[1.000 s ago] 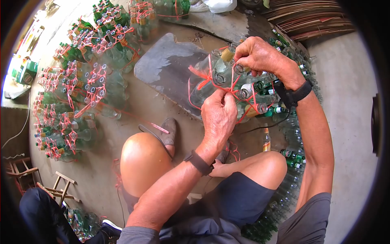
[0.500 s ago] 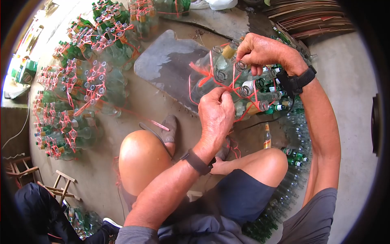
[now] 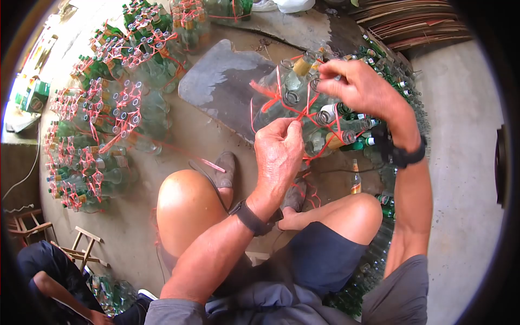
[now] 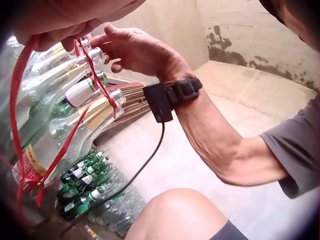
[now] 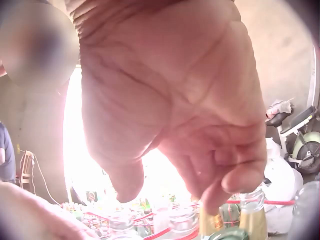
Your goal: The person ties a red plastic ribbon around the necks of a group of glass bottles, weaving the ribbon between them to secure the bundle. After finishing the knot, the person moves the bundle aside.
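Note:
In the head view, a bundle of clear glass bottles [image 3: 293, 84] stands in front of me, its necks wound with red plastic string [image 3: 271, 103]. My left hand [image 3: 279, 146] pinches the string at the near side of the necks. From its fingers the red string [image 4: 15, 105] runs down past the bottles in the left wrist view. Over the far right of the bundle hovers my right hand [image 3: 360, 89], thumb and fingers parted. The right wrist view shows its palm [image 5: 170, 90] and loosely bent fingers above the bottle mouths, holding nothing.
Many tied bottle bundles [image 3: 127, 108] stand at the left. Rows of loose bottles [image 3: 387, 249] line the right side. A flat grey slab [image 3: 216, 81] lies beyond my feet. One small labelled bottle [image 3: 356, 181] stands near my knee. Another person's arm [image 3: 65, 295] shows at lower left.
My right hand has let go at a bottle neck and its fingers have spread. The left hand, still pinching the string, has drawn slightly toward me and left. A seated person's arm has appeared at lower left.

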`<move>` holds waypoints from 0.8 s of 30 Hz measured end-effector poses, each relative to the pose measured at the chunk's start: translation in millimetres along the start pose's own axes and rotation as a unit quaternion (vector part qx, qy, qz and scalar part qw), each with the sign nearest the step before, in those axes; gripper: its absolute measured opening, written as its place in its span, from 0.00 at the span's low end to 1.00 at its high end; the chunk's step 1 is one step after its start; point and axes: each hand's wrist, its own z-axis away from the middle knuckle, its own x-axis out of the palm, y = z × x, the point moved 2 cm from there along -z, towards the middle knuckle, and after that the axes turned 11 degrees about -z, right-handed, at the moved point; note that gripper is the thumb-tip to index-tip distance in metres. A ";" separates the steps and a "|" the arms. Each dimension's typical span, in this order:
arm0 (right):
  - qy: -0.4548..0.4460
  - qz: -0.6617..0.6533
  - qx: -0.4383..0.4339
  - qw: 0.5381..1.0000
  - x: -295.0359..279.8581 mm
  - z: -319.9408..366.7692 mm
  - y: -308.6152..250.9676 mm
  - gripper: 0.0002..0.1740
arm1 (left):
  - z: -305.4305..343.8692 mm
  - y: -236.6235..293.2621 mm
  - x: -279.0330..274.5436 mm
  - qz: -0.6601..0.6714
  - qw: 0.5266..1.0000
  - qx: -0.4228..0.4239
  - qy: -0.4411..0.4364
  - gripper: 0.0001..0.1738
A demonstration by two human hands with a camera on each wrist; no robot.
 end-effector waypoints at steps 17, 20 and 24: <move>0.230 0.099 -0.044 0.967 71.3 39.1 -2.4 0.39 | -1.7 -0.2 -10.6 -0.020 0.999 0.043 0.000 0.11; 0.235 0.101 -0.045 0.966 72.2 39.5 -2.5 0.38 | -3.3 -0.7 -14.1 -0.034 0.998 0.050 -0.006 0.11; 0.246 0.102 -0.050 0.963 73.6 40.4 -2.5 0.37 | -4.0 0.0 -16.3 -0.048 0.997 0.059 -0.007 0.11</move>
